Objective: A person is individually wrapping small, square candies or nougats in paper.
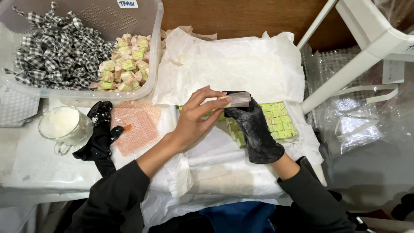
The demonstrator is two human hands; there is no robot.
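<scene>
A small pale-green sweet (225, 100), half rolled in a clear wrapper (239, 99), is pinched between two hands at the centre of the frame. The bare left hand (195, 117) is closed lightly on the sweet's near end with thumb and fingertips, while the black-gloved right hand (253, 127) is closed around the wrapper from below, apparently so that the film can be turned about the piece.

Directly beneath the hands, towards 3 o'clock, a slab of cut green squares (280, 121) is laid on white paper (241, 64), seemingly kept within easy reach. At 9 o'clock a spare black glove (100, 133) is left lying just beside a stack of pink-patterned wrapper sheets (137, 125), and further out a glass mug of white powder (64, 125) is stood on the table.

At 11 o'clock a clear plastic tub (155, 51) is seen holding wrapped sweets, sorted into a heap in black-and-white check (56, 51) and a smaller heap in green and pink (127, 62). At 2 o'clock the legs of a white plastic chair (366, 47) are seen over bundled clear film (353, 121).
</scene>
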